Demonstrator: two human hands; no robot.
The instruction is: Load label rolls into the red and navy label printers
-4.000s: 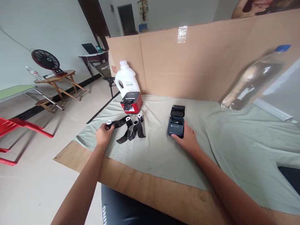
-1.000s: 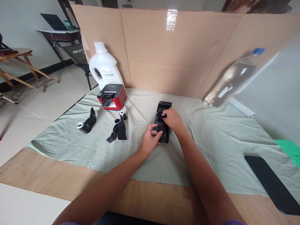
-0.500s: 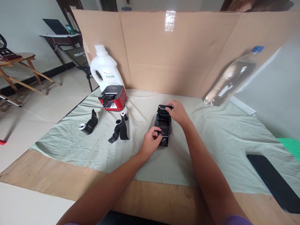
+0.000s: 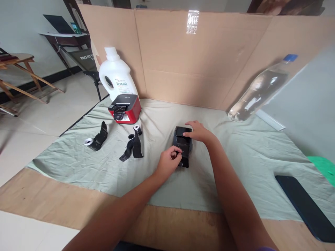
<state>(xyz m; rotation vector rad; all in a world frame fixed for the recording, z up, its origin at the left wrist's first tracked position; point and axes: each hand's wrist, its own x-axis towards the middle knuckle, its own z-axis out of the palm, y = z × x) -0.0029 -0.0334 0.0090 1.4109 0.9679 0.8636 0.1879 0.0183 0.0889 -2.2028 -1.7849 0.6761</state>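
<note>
A small black receipt printer (image 4: 183, 131) lies on the cloth in front of me, its lid down at the far end. A strip of black paper (image 4: 185, 150) runs from under the lid toward me. Pinched fingers of my left hand (image 4: 169, 161) hold the near left edge of that strip. My right hand (image 4: 200, 132) rests its thumb on the lid, with the other fingers stretched apart beyond the printer's far edge. The paper roll inside is hidden.
Left stand a red and black printer (image 4: 128, 108) and a white detergent bottle (image 4: 117, 75). Several black paper rolls (image 4: 95, 143) lie before them. A clear bottle (image 4: 259, 90) leans against the cardboard screen (image 4: 183, 55). A phone (image 4: 303, 205) lies at right.
The printer's lid, raised before, is now down under my right thumb. My left hand stays at the paper strip. The camera view has shifted slightly.
</note>
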